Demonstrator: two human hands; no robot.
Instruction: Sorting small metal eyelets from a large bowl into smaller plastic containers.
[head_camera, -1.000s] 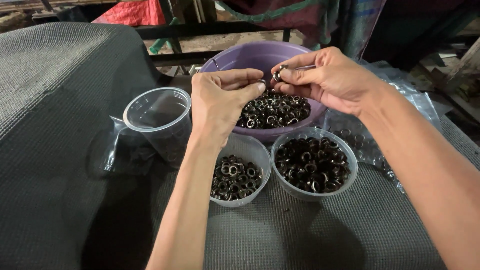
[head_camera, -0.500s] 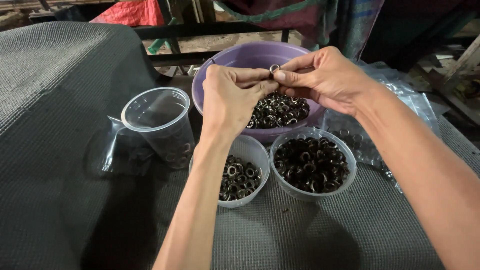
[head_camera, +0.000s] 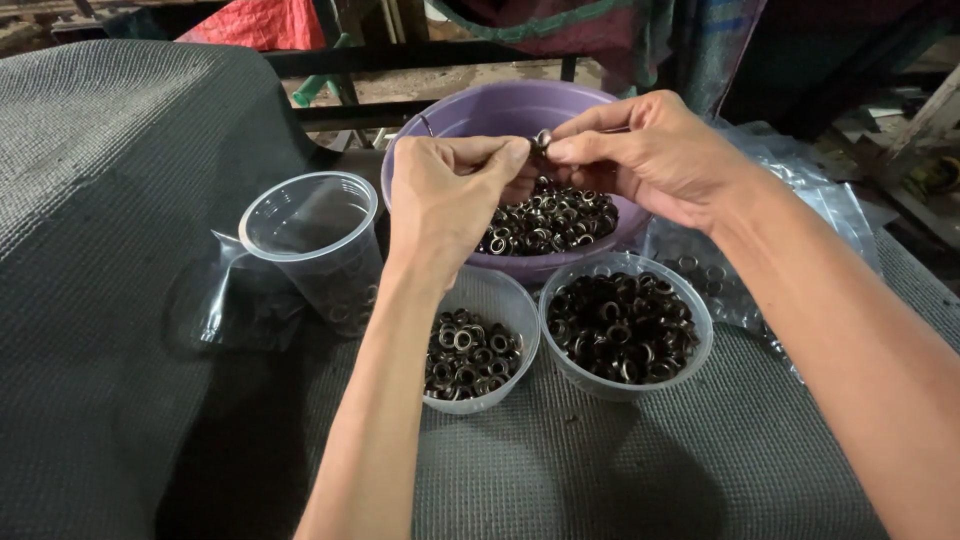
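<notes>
Pinched between the right hand (head_camera: 660, 160) thumb and forefinger, a small metal ring (head_camera: 543, 139) sticks out past the fingertips toward the left hand (head_camera: 445, 200), whose curled fingertips meet it. Which way the ring's opening faces is unclear. Both hands hover over a purple bowl (head_camera: 470, 115) of rings.

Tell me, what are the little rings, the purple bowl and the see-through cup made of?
The little rings look like metal: dark, with shiny glints. The purple bowl seems to be plastic, smooth and matte. The see-through cup looks like thin clear plastic, since you can see the grey mat through it.
</notes>
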